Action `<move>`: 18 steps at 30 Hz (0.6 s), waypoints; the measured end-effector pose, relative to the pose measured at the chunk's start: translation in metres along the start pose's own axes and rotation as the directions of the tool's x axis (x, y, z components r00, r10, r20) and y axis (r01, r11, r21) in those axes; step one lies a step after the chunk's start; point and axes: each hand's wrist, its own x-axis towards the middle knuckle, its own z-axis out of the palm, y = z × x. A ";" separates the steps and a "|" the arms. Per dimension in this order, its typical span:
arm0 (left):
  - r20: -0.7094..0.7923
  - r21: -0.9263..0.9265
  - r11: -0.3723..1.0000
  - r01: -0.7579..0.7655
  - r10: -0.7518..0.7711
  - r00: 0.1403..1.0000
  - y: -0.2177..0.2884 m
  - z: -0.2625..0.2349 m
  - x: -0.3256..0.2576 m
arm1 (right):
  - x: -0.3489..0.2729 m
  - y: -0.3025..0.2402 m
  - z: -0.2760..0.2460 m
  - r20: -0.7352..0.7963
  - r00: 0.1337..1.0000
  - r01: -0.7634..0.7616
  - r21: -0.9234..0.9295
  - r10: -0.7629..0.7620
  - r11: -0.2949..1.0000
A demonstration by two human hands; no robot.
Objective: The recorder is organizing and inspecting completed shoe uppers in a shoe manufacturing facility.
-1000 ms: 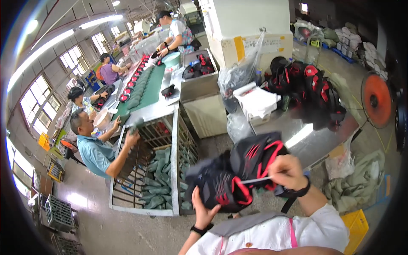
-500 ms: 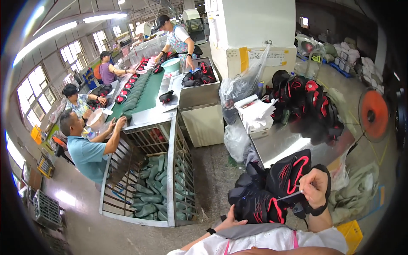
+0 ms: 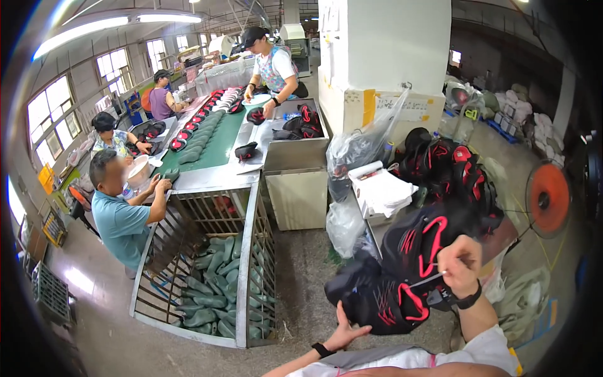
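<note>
Two black shoe uppers with red linings and red stripes lie close together in front of me. My left hand (image 3: 345, 331) grips the nearer shoe upper (image 3: 383, 308) at its lower left side, thumb up and fingers partly under it. My right hand (image 3: 460, 264) is closed around a thin, pale rod-like tool (image 3: 426, 279), whose end reaches the red collar of that upper. The farther shoe upper (image 3: 402, 242) stands just behind it, against the table edge. A black strapped device on my right wrist partly hides the nearer upper's right side.
A metal table (image 3: 496, 242) holds a heap of black and red uppers (image 3: 449, 166) and white papers (image 3: 382, 190). To the left stands a barred metal cart (image 3: 246, 264) with green shoe lasts. Co-workers work along a green conveyor (image 3: 207, 151). An orange fan (image 3: 546, 198) stands right.
My view has shifted slightly. My right hand and the tool stay at the nearer upper's collar. Across the conveyor, a co-worker's hand has moved from the metal bin and now holds a black shoe upper.
</note>
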 end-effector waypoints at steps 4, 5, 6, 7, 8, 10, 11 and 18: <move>-0.140 -0.019 0.923 -0.385 0.379 0.915 0.042 0.020 0.061 | 0.002 -0.036 -0.032 0.006 0.902 0.431 0.016 -0.431 0.902; -0.157 0.109 0.890 -0.443 0.455 0.876 0.064 0.030 0.071 | -0.001 -0.055 -0.047 0.004 0.857 0.515 0.014 -0.515 0.857; -0.092 0.264 0.863 -0.431 0.467 0.880 0.085 0.043 0.081 | -0.007 -0.064 -0.068 0.002 0.806 0.592 -0.004 -0.592 0.806; -0.112 0.329 0.823 -0.463 0.521 0.846 0.097 0.057 0.091 | -0.012 -0.067 -0.084 -0.024 0.737 0.673 -0.072 -0.676 0.736; -0.130 0.396 0.778 -0.488 0.574 0.809 0.101 0.070 0.099 | -0.019 -0.068 -0.100 -0.045 0.659 0.740 -0.139 -0.751 0.658; -0.209 0.242 0.803 -0.545 0.592 0.778 0.089 0.106 0.115 | -0.056 -0.063 -0.152 -0.096 0.702 0.676 -0.220 -0.705 0.703; -0.217 0.326 0.798 -0.506 0.584 0.782 0.076 0.119 0.119 | -0.081 -0.052 -0.189 -0.099 0.776 0.595 -0.215 -0.623 0.775; -0.208 0.806 0.590 -0.051 0.362 0.909 -0.069 0.207 0.125 | -0.262 0.114 -0.346 -0.439 0.875 -0.470 -0.664 0.206 0.581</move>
